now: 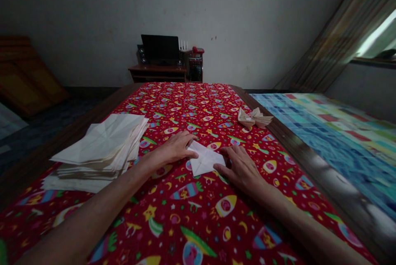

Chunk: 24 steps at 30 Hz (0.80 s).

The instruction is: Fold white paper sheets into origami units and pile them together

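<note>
A small folded sheet of white paper (206, 159) lies on the red patterned cloth between my hands, with crease lines on its top face. My left hand (180, 146) holds its upper left edge, the thumb on top and the fingers along the far side. At the paper's right end, my right hand (239, 165) pinches the edge between thumb and curled fingers. To the left of my left forearm stands a thick stack of creased paper sheets (113, 137). Folded paper pieces (255, 117) sit farther off on the right side of the cloth.
The red cloth (192, 100) covers a long dark wooden surface (297, 145). Beyond its far end is a desk (157, 68) with a black monitor (161, 48). A bed with a blue checked cover (334, 145) lies to the right, a wooden cabinet (27, 79) to the left.
</note>
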### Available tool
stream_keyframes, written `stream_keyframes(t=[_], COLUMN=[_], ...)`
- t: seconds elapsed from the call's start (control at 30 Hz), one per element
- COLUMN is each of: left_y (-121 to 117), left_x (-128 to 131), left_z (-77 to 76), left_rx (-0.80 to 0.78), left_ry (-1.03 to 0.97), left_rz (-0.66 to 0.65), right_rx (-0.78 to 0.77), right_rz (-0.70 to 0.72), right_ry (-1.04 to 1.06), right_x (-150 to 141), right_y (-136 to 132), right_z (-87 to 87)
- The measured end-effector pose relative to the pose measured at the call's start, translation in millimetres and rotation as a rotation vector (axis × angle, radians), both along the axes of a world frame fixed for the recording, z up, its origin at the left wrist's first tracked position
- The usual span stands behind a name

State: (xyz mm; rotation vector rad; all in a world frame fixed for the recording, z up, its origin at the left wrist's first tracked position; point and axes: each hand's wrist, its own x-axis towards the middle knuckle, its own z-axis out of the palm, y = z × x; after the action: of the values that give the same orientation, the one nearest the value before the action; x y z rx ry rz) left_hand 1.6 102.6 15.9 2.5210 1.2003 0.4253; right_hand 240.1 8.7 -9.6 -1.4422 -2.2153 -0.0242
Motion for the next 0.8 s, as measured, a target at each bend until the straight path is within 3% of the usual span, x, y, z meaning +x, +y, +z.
stream_keyframes(t=[0.2, 0.37, 0.43, 0.5, 0.6, 0.7, 0.8], left_y=[-5.8, -11.1, -16.1, -23.1, -35.9, -46.7, -52.3], left_x=[1.7, 1.3, 2.9, 5.3, 7.0, 3.0, -5.7], left_z=[-0.6, -4.6, -0.5, 6.6, 19.0, 27.8, 29.5], left_rx=[-0.127, -0.352, -0.349, -0.286, -0.141, 0.068, 0.378], left_ry=[-0.115, -0.452, -0.523, -0.535, -0.531, -0.516, -0.367], left_rz=[0.06, 0.063, 0.091, 0.112, 0.149, 0.108, -0.048], right_rx=[-0.048, -0.06, -0.1, -0.19, -0.257, -0.065, 0.244], right_rz=[-0.039, -0.015, -0.042, -0.058, 0.061, 0.191, 0.183], right_ry=[0.019, 0.072, 0.124, 0.208, 0.282, 0.237, 0.1], right_x=[0.4, 2.2, 0.2, -2.2, -3.1, -1.1, -1.4], right_y=[3.0, 6.2, 7.7, 9.9, 14.6, 19.3, 22.3], right_z=[-3.3, -6.3, -3.7, 1.8, 14.5, 29.3, 40.1])
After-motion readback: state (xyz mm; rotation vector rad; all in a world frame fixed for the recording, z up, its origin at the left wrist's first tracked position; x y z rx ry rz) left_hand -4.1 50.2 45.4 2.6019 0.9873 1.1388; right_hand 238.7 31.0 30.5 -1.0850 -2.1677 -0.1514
